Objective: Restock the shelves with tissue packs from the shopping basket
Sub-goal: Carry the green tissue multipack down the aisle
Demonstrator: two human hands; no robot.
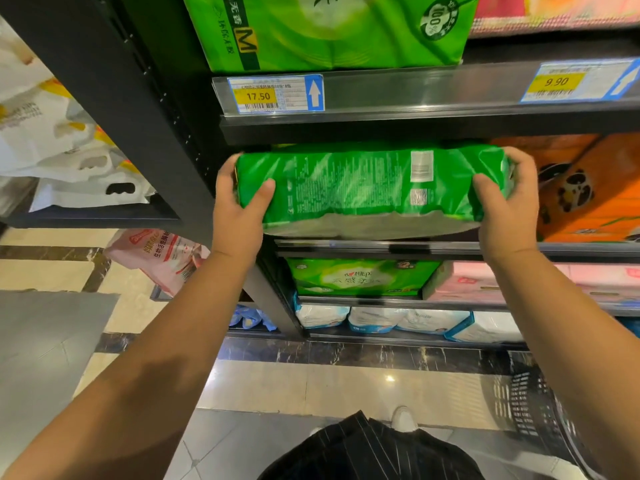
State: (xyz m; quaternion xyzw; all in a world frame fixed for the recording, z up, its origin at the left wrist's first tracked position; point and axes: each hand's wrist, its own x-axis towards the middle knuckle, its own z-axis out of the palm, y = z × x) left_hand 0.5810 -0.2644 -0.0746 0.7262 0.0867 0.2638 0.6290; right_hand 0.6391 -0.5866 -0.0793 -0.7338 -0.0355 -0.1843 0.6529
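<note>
A large green tissue pack (367,188) lies lengthwise at the mouth of the middle shelf, its front part over the shelf's front rail (381,244). My left hand (239,209) grips its left end, thumb on top. My right hand (509,206) grips its right end, thumb on top. The black shopping basket (540,407) stands on the floor at the lower right; its inside is not visible.
The shelf above (433,98) carries price tags and another green pack (329,29). An orange pack (588,188) sits to the right on the same shelf. Lower shelves hold green, pink and white-blue packs. A black upright (162,133) borders the left; white bags lie beyond it.
</note>
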